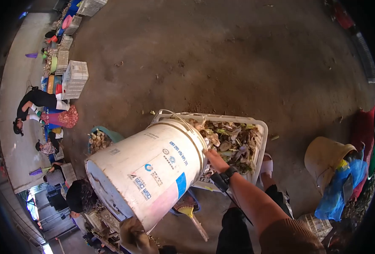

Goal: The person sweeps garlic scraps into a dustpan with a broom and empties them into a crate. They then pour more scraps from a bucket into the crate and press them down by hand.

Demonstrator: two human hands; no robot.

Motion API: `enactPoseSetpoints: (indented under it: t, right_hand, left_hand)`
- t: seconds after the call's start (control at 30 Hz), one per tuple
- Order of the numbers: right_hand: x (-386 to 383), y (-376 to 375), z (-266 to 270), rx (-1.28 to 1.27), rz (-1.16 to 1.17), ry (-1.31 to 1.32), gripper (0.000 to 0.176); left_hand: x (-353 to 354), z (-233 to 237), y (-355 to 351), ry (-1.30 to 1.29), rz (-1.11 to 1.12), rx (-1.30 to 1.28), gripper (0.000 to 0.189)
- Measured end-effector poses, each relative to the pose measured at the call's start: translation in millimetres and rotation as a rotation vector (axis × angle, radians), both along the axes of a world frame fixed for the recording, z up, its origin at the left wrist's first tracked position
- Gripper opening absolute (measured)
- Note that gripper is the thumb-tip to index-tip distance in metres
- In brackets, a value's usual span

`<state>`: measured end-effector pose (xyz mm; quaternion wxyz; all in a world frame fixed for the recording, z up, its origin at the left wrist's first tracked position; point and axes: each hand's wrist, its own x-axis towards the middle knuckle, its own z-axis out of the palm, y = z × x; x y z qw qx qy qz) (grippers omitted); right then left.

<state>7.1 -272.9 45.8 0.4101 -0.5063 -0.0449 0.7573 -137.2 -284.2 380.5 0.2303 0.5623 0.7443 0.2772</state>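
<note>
A large white bucket (153, 165) with blue print lies tilted over a white crate (261, 146), its mouth toward the crate. Leafy scraps and peelings (234, 142) fill the crate. My right hand (216, 161), a dark band at its wrist, is closed on the bucket's rim. Near the bucket's base, at the bottom of the view, a brown glove or cloth (134, 237) touches the bucket; whether my left hand is in it cannot be made out.
A teal basket (115, 135) of bulbs stands beyond the bucket. A broom (198, 226) lies below the crate. At right are a beige bucket (323, 156) and a blue bag (336, 194). People, including one bending person (43, 99), and stacked crates (75, 80) line the left.
</note>
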Motion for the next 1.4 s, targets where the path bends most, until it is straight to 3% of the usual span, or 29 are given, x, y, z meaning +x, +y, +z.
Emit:
enactPoseSetpoints:
  t: [0.1,0.2,0.23,0.37,0.47,0.6,0.67,0.7,0.73,0.8,0.87,0.93,0.97,1.03,1.07,1.13,1.17,1.2,1.27,1.3,1.4]
  right_hand:
    - [-12.7,13.9,6.6,-0.107,0.030,-0.030,0.053]
    - [-40.5,21.2,-31.7,0.037,0.058,-0.071,0.060]
    - [-42.2,25.2,-31.1,0.065,0.173,-0.107,0.063]
    - [-51.3,10.5,-31.3,0.066,0.111,-0.198,0.053]
    - [-40.2,4.9,-42.8,0.181,0.107,-0.169,0.073]
    - [-28.8,26.9,-18.5,0.189,0.175,-0.165,0.064]
    - [-6.6,36.7,8.9,0.093,0.555,-0.419,0.052]
    - [2.5,44.0,26.4,0.130,0.651,-0.606,0.034]
    - [6.9,49.9,26.8,0.137,0.657,-0.605,0.034]
    - [16.7,59.7,19.0,0.395,0.490,-1.081,0.026]
    - [26.1,98.3,16.4,0.669,0.293,-1.191,0.026]
    - [22.1,140.7,-7.5,0.879,0.709,-1.038,0.032]
    - [13.0,153.4,-15.1,0.964,0.785,-1.024,0.037]
    - [-1.9,169.2,-19.8,1.187,0.870,-1.134,0.057]
    - [-1.7,175.1,-24.9,1.195,0.880,-1.116,0.057]
    - [-5.5,181.0,-36.7,1.008,1.030,-0.762,0.076]
    - [-13.2,180.1,-42.0,0.994,1.174,-0.725,0.094]
    - [-18.8,176.0,-45.7,0.996,1.178,-0.716,0.094]
    - [-26.7,160.9,-50.1,1.089,1.037,-0.811,0.100]
    - [-29.9,153.4,-59.0,1.099,0.981,-0.803,0.105]
    - [-30.0,139.2,-56.7,1.182,1.149,-0.903,0.100]
  left_hand:
    - [-5.8,-2.4,3.9,0.158,-0.010,0.029,0.032]
    - [-20.7,-7.1,-8.9,0.248,-0.002,0.043,0.030]
    - [-24.2,-6.4,-11.8,0.267,0.009,0.040,0.030]
    - [-34.1,-7.3,-16.0,0.335,0.036,0.030,0.028]
    - [-37.9,-7.3,-15.2,0.370,0.052,0.027,0.027]
    - [-41.0,-11.0,-6.9,0.431,0.052,0.024,0.026]
    - [-44.3,-9.1,-0.9,0.475,0.052,0.016,0.026]
    - [-45.8,-10.1,2.5,0.493,0.051,0.018,0.026]
    - [-47.8,-11.7,4.7,0.519,0.052,0.019,0.026]
    - [-52.4,-16.2,7.9,0.588,0.065,0.017,0.026]
    - [-61.9,-19.7,11.5,0.703,0.085,-0.017,0.026]
    - [-81.9,-27.5,20.8,0.756,0.036,0.027,0.027]
    - [-110.9,-43.8,27.9,0.544,-0.196,0.267,0.028]
    - [-126.1,-49.6,40.7,0.430,-0.157,0.243,0.034]
    - [-129.1,-52.7,49.1,0.306,-0.130,0.222,0.043]
    - [-140.1,-39.7,68.5,0.318,-0.039,0.025,0.063]
    - [-157.0,-42.3,72.5,0.359,-0.028,0.039,0.065]
    - [-170.9,-47.1,74.2,0.363,-0.022,0.034,0.065]
    - [-193.6,-57.6,77.3,0.084,0.065,0.144,0.062]
    - [-220.5,-61.9,72.4,0.223,0.017,0.100,0.057]
    - [-257.0,-83.1,59.2,0.141,0.156,0.053,0.057]
